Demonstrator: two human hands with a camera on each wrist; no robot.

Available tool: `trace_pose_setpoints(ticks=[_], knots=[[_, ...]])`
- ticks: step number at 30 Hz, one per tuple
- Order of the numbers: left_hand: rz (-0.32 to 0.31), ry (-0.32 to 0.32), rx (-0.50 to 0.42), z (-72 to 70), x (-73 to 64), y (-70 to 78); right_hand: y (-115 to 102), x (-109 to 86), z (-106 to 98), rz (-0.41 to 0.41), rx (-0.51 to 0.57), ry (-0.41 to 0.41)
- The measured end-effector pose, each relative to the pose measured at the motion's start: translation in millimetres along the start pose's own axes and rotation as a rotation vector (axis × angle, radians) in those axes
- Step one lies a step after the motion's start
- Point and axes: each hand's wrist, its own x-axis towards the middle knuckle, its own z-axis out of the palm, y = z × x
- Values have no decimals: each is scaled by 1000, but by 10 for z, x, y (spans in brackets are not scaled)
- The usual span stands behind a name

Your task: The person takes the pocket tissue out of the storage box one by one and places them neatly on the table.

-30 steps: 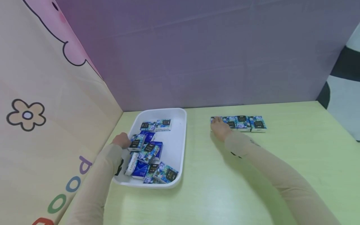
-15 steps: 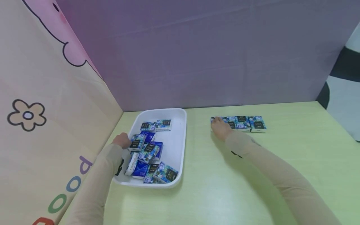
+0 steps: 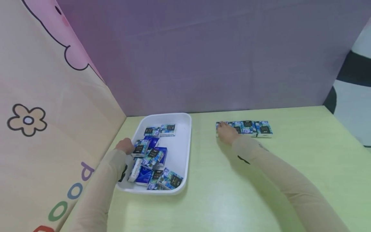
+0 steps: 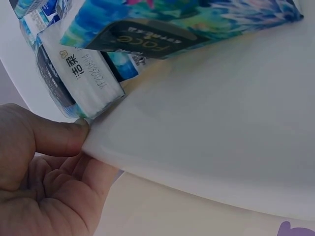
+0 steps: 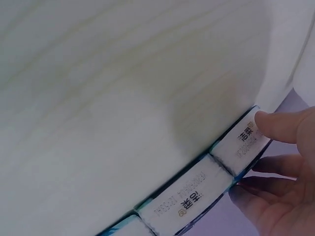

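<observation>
My left hand holds the left rim of a white plastic tray; in the left wrist view its thumb presses on the edge and the fingers curl underneath. Beside that hand a blue floral tissue pack leans on others inside the tray. On the table, my right hand pinches the leftmost tissue pack of a short row. Its thumb lies against the pack's white end, with fingertips over the printed face. The neighbouring packs sit side by side to the right, touching or nearly so.
Floral and plain blue tissue packs lie jumbled in the tray's left and front parts. Two floral packs sit at its back. A purple-grey backdrop stands behind the pale green table, and a printed cloth borders the left.
Both hands stay where they were, the left on the tray rim and the right on the end pack. Only the head view has shifted very slightly.
</observation>
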Motion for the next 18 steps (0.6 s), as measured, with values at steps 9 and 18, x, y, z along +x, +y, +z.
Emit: trace_pose_setpoints(ticks=[9,18], knots=[[10,-6,13,21,27,-28,-176,-92,-110,-82,64,91],[23,5,25,7,18,-26,-646,-296,-359,-290,13,305]])
